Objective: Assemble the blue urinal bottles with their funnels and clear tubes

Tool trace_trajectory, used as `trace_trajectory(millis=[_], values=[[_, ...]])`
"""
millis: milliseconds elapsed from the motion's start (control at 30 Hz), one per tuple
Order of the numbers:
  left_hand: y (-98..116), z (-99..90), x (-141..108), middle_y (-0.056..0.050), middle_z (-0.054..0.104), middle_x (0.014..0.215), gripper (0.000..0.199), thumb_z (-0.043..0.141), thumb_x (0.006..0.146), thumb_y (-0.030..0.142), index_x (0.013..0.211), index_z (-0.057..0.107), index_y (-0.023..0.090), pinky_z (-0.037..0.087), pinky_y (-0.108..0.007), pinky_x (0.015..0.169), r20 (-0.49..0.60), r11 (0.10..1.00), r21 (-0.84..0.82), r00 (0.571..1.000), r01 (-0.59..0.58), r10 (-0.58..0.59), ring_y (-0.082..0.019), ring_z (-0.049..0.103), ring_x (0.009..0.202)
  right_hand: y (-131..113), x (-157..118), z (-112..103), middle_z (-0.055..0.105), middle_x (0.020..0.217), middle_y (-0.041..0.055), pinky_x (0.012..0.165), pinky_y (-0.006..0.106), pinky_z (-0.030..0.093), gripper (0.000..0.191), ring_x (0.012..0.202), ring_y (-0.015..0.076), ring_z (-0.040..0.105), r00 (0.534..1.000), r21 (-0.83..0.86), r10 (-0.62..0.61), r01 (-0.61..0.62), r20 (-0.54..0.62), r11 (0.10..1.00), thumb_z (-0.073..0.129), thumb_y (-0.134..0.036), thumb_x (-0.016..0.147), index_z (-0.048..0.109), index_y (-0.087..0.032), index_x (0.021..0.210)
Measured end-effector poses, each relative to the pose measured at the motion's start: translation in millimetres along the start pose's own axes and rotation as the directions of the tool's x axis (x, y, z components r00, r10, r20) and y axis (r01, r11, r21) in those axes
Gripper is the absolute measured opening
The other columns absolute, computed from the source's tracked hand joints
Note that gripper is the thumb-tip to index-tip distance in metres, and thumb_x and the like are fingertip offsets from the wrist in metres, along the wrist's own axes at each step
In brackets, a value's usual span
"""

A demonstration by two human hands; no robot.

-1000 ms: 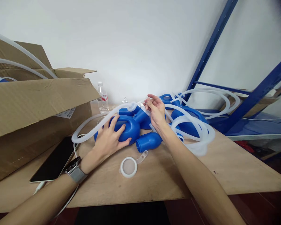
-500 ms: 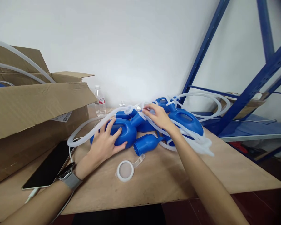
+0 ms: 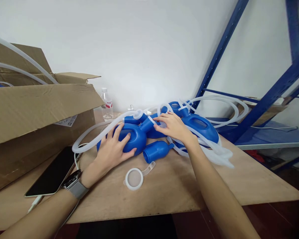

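Note:
My left hand [image 3: 113, 146] rests spread over a blue handled bottle [image 3: 139, 141] lying on its side, fingers by its handle opening. At that bottle's white-rimmed neck, my right hand [image 3: 171, 125] has thumb and fingers curled round a translucent piece, mostly hidden by the fingers. A short blue bottle part [image 3: 156, 151] lies in front, its open mouth facing left. Nearer the table edge is a clear round cap [image 3: 134, 179] with a strap. More blue bottles [image 3: 201, 127] with clear tubes lie to the right.
An open cardboard box [image 3: 40, 113] with tubes stands at left. Before it lies a black-screened tablet [image 3: 52, 172] with a white cable. A water bottle [image 3: 107, 105] stands near the wall. Blue metal shelving [image 3: 271, 134] rises at right, and a clear tube [image 3: 96, 141] loops beside my left hand.
My right hand has moved slightly right and down around the translucent piece at the bottle's neck. My left hand keeps its place on the bottle. The view has shifted slightly.

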State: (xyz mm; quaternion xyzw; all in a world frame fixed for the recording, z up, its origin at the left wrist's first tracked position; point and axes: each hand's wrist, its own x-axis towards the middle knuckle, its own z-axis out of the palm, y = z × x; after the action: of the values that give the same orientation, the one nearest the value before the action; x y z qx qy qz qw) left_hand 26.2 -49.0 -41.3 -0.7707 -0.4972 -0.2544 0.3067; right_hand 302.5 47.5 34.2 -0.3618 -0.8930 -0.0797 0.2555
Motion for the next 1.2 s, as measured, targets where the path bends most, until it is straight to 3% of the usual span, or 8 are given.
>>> trace_trajectory(millis=[133,233,367,633,767,833,967,1200], values=[[1,0.5,0,-0.029,0.050,0.155,0.051,0.070,0.092,0.056,0.123,0.077,0.016,0.049,-0.068,0.100,-0.006,1.000,0.002,1.000,0.006,-0.006,-0.053,0.054,0.133,-6,3,1,0.078,0.117,0.0101,0.117,0.053,0.036,0.029,0.115,0.0302,0.070,1.000,0.036,-0.015,0.014,0.008,0.999,0.063,-0.040,0.098,0.078,-0.019,0.112],[1,0.1,1,-0.029,0.050,0.155,0.051,0.071,0.091,0.055,0.123,0.077,0.017,0.050,-0.067,0.098,-0.010,1.000,0.012,1.000,0.003,-0.003,-0.052,0.054,0.133,-11,9,5,0.077,0.101,0.0082,0.094,0.041,0.048,0.037,0.097,0.0259,0.069,0.996,0.199,0.083,-0.088,0.032,0.976,0.055,-0.050,0.102,0.075,-0.019,0.092],[0,-0.6,1,-0.028,0.051,0.154,0.050,0.070,0.092,0.056,0.123,0.077,0.018,0.052,-0.065,0.097,-0.014,1.000,0.023,1.000,0.000,0.000,-0.050,0.054,0.133,-14,16,15,0.069,0.079,0.0016,0.072,0.033,0.042,0.038,0.072,0.0187,0.060,0.970,0.395,0.237,-0.239,0.056,0.887,0.059,-0.052,0.097,0.068,-0.020,0.080],[-3,1.1,-1,-0.029,0.049,0.155,0.052,0.070,0.092,0.056,0.126,0.076,0.017,0.051,-0.069,0.098,-0.012,0.999,-0.032,1.000,-0.017,0.017,-0.052,0.052,0.136,-8,15,32,0.070,0.073,0.0017,0.077,0.033,0.048,0.047,0.075,0.0198,0.063,0.941,0.815,0.333,-0.231,0.049,0.531,0.074,-0.064,0.081,0.071,-0.018,0.071],[-5,2.5,-2,-0.026,0.049,0.157,0.051,0.070,0.091,0.057,0.125,0.077,0.020,0.052,-0.067,0.099,0.012,0.999,-0.052,1.000,-0.003,0.004,-0.051,0.052,0.137,9,16,34,0.072,0.073,0.0030,0.074,0.034,0.053,0.052,0.064,0.0170,0.064,0.817,0.910,0.575,-0.204,-0.045,0.361,0.074,-0.069,0.080,0.068,-0.020,0.068],[-6,3.2,-3,-0.026,0.049,0.157,0.051,0.070,0.091,0.057,0.124,0.077,0.019,0.053,-0.066,0.099,0.005,0.999,-0.051,1.000,-0.010,0.010,-0.050,0.053,0.137,15,14,33,0.075,0.078,0.0046,0.081,0.037,0.056,0.049,0.069,0.0190,0.069,0.812,0.905,0.576,-0.169,-0.097,0.391,0.075,-0.068,0.081,0.071,-0.020,0.073],[-7,4.1,-2,-0.027,0.051,0.155,0.052,0.068,0.093,0.058,0.124,0.078,0.018,0.053,-0.065,0.099,-0.026,0.999,-0.031,0.999,-0.039,0.039,-0.050,0.054,0.137,11,9,28,0.080,0.088,0.0066,0.093,0.040,0.054,0.040,0.090,0.0254,0.074,0.876,0.807,0.443,-0.116,-0.192,0.580,0.077,-0.060,0.084,0.078,-0.020,0.081],[-8,-0.2,2,-0.028,0.049,0.158,0.052,0.066,0.094,0.054,0.128,0.076,0.016,0.056,-0.060,0.096,0.016,1.000,-0.018,1.000,-0.023,0.023,-0.049,0.054,0.138,3,5,5,0.080,0.100,0.0060,0.098,0.041,0.055,0.029,0.103,0.0242,0.073,0.825,0.678,0.338,0.072,-0.452,0.731,0.067,-0.047,0.098,0.082,-0.023,0.093]])
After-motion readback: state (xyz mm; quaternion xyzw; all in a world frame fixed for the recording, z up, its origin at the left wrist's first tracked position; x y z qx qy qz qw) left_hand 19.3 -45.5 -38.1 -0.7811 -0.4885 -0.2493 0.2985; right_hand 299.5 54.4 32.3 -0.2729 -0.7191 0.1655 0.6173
